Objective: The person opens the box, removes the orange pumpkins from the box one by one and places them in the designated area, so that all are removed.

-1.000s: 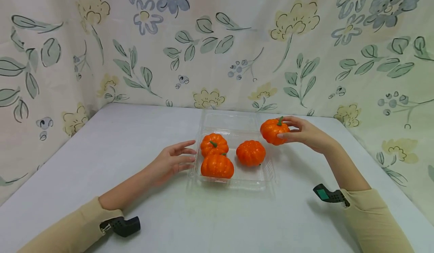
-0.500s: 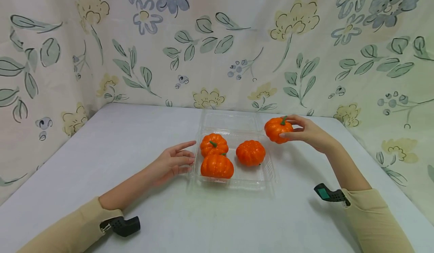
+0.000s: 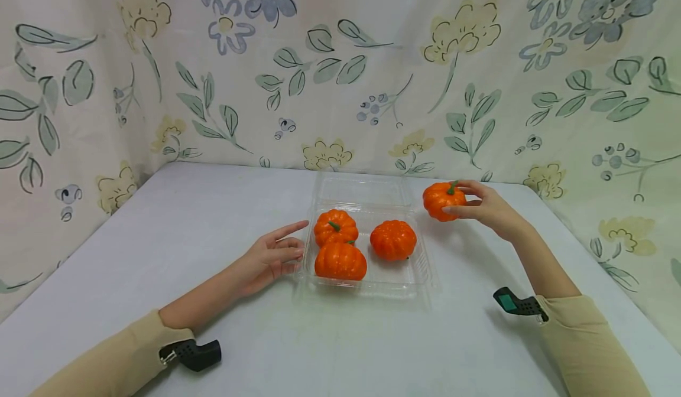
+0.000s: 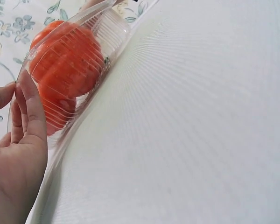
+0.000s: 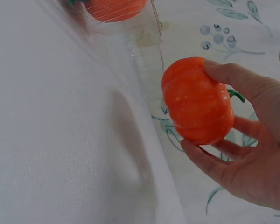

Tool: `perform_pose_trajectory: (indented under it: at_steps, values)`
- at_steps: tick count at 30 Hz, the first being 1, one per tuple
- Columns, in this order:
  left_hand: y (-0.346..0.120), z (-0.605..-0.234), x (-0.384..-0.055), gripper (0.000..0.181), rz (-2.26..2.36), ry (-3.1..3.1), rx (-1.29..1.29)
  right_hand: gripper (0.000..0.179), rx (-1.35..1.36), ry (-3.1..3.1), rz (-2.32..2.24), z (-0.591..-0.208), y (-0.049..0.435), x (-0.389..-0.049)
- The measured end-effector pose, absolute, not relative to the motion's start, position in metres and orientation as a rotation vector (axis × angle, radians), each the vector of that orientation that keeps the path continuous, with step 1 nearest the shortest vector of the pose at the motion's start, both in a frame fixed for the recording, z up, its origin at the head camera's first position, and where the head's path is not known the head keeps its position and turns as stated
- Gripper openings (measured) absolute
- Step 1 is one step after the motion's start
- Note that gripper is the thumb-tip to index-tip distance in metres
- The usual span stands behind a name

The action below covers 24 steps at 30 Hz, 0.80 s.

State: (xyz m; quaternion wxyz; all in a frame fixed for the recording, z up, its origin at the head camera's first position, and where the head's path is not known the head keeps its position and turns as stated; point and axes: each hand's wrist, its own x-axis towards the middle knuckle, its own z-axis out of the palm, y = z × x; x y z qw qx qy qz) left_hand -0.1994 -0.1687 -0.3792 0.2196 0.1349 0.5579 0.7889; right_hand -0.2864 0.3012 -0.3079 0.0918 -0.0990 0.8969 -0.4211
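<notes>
My right hand [image 3: 486,211] holds a small orange pumpkin [image 3: 443,202] with a green stem, thumb on one side and fingers on the other. It hangs in the air just right of a clear plastic clamshell container [image 3: 391,274]; the right wrist view shows the same pumpkin [image 5: 196,102] from below. Inside the container are three more pumpkins: one at the back left [image 3: 336,227], one at the front left [image 3: 340,261] and one at the right [image 3: 393,240]. At the container's left side, my left hand [image 3: 268,261] pinches the rim between thumb and fingers [image 4: 32,109].
The container's lid [image 3: 364,190] lies folded back behind it. A white table [image 3: 213,208] extends around it, with a floral curtain [image 3: 239,90] along the back and sides. Black wrist cameras [image 3: 197,354] sit at both beige sleeves [image 3: 580,338].
My right hand has carried its pumpkin rightward, from over the container's right edge to beside it. The left hand's fingers have drawn in at the container's rim. The three other pumpkins stay put.
</notes>
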Motion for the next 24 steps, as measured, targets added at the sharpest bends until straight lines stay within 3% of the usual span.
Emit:
perform_pose_trajectory:
  at_steps: [24]
  values:
    - [-0.169, -0.381, -0.2, 0.07, 2.185, 1.541, 0.377, 0.085, -0.153, 2.771, -1.313, -0.337, 0.3, -0.297]
